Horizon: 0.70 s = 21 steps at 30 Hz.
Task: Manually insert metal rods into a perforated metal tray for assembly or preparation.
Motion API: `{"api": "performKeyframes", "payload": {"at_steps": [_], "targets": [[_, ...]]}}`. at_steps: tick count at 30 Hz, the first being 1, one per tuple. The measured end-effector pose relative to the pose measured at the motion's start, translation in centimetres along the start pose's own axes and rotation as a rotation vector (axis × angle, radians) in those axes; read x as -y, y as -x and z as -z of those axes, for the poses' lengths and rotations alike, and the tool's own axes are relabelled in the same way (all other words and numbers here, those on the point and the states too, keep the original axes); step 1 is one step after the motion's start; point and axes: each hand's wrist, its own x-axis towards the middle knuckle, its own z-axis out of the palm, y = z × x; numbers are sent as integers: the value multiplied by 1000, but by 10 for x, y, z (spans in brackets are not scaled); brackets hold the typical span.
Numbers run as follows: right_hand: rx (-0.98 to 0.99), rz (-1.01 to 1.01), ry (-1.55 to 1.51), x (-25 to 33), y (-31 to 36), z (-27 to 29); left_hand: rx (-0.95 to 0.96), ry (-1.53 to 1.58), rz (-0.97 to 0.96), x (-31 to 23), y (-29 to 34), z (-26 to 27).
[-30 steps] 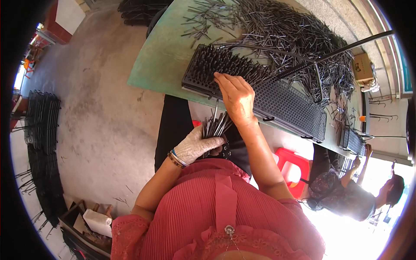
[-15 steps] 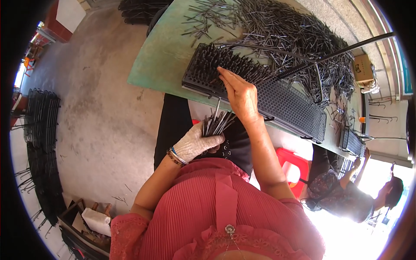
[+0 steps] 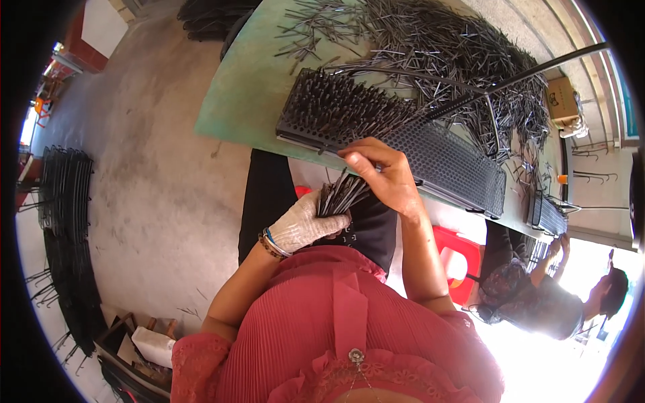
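In my left hand (image 3: 295, 225), which wears a pale knit glove, a bundle of thin dark rods (image 3: 342, 195) is gripped above my lap. Just over the bundle hovers my bare right hand (image 3: 386, 176), its fingers curled and closed toward the thumb. Whether a rod sits between those fingertips is not visible. Beyond it, at the table edge, lies a long black perforated rack (image 3: 453, 161). The left part of the rack is packed with upright dark rods (image 3: 342, 104); the holes of its right part show bare.
A large heap of loose rods (image 3: 457, 50) covers the back of the green table (image 3: 235, 87). A black metal frame (image 3: 537, 67) crosses above the rack. At right, another person (image 3: 531, 295) works at a similar rack, near a red stool (image 3: 463, 252). Black hooked racks (image 3: 67, 195) stand at left.
My right hand has drawn back from the upright rods in the rack toward the bundle, and its fingers have curled in. The left hand keeps its grip on the bundle.
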Motion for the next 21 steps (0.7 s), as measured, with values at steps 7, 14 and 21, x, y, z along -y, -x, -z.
{"api": "performKeyframes", "payload": {"at_steps": [7, 14, 21], "targets": [[-80, 59, 5, -13, 23, 11, 63, -53, 6, 7, -18, -6], [-508, -45, -252, -4, 15, 31, 54, -98, 44, -10, -35, -21], [-432, -157, -158, -7, 4, 36, 58, -76, 17, -11, -38, -17]]}}
